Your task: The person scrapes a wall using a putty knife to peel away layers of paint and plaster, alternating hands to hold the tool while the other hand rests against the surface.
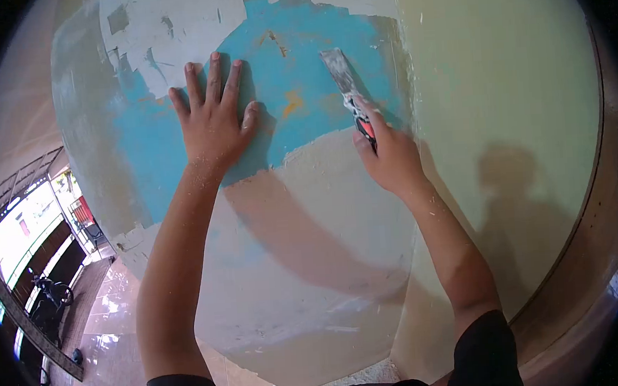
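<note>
My left hand (214, 124) lies against the wall with its fingers spread, over a turquoise patch (294, 59) bordered by white and grey layers. In my right hand (391, 149) is a scraper (339, 71) with a flat metal blade and a black and red handle. The blade points up and to the left over the turquoise area, and whitish residue clings near its base. Between the two hands an orange mark (292, 103) shows on the wall. Whether the blade touches the surface I cannot tell.
To the right stands a yellow-green wall (486, 83) with a shadow on it. At the lower left are a glossy tiled floor (110, 347), a railing and a parked two-wheeler (52, 290). Pale debris (342, 383) lies at the wall's foot.
</note>
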`<state>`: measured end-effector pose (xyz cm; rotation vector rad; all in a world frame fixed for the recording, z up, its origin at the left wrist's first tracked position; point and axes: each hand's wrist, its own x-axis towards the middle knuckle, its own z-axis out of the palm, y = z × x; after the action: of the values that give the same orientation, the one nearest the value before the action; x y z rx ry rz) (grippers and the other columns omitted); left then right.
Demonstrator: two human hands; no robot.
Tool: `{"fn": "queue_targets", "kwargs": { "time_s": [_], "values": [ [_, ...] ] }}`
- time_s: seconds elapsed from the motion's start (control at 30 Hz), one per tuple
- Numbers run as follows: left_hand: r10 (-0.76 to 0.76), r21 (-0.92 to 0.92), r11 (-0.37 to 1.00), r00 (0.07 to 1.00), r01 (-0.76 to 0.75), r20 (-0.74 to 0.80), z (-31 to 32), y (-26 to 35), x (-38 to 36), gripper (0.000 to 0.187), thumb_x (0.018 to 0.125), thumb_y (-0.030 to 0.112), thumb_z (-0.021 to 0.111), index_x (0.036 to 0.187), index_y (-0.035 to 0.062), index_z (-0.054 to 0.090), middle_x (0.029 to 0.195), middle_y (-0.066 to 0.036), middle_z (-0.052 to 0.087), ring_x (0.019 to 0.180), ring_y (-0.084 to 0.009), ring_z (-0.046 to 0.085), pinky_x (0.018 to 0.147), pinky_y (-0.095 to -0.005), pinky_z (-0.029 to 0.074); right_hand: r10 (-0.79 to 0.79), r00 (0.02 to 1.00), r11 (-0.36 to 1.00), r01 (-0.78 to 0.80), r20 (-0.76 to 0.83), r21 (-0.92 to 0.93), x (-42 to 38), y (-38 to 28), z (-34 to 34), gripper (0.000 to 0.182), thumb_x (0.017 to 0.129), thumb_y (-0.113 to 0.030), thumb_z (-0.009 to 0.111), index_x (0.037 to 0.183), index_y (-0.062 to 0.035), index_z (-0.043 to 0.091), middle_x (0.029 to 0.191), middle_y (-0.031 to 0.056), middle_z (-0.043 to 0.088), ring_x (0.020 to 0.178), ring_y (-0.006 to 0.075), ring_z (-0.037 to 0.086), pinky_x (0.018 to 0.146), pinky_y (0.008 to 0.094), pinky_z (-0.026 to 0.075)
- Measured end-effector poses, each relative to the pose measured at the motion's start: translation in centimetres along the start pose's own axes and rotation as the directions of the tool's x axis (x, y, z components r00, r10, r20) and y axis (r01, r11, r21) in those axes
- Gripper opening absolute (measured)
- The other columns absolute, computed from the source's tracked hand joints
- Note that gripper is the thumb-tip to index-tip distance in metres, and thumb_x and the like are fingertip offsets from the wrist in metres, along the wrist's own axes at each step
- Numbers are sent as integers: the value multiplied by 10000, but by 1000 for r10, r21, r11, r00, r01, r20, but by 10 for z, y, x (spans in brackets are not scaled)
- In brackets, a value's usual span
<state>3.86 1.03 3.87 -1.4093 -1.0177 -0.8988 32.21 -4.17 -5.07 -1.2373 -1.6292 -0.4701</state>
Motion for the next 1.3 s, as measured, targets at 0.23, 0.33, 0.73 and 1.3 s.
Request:
{"fn": "queue_targets", "kwargs": {
  "time_s": [0.23,0.33,0.73,1.3],
  "values": [
    [71,22,997,998,-70,-4,-4,-2,29,721,965,517,511,1615,299,289,1707,-20,194,1575,-346,110,1230,-648,69,-56,998,998,56,-22,-39,56,-27,-24,572,1000,-344,548,1545,-238,406,827,186,712,780,415,698,723,530,547],
    [92,-12,996,995,-92,-41,-1,-12,42,721,960,506,516,1614,299,293,1701,-6,214,1575,-316,130,1250,-608,70,-103,992,992,97,-76,-78,73,-36,-32,545,1002,-349,538,1522,-211,446,815,163,719,775,403,703,734,527,553],
    [110,-1,994,990,-110,-90,3,-39,62,670,999,487,483,1614,306,290,1699,22,215,1574,-278,149,1270,-550,73,-34,998,998,31,-48,-63,86,-52,-44,518,1018,-354,520,1519,-234,464,856,182,719,796,397,700,759,493,551],
    [73,24,997,984,-70,-165,5,-75,70,633,1012,524,443,1600,323,325,1687,29,252,1567,-263,181,1270,-536,105,-2,998,994,-4,-59,-110,94,-58,-43,510,1024,-376,509,1521,-269,461,859,186,712,806,405,692,757,487,545]
  ]
}}
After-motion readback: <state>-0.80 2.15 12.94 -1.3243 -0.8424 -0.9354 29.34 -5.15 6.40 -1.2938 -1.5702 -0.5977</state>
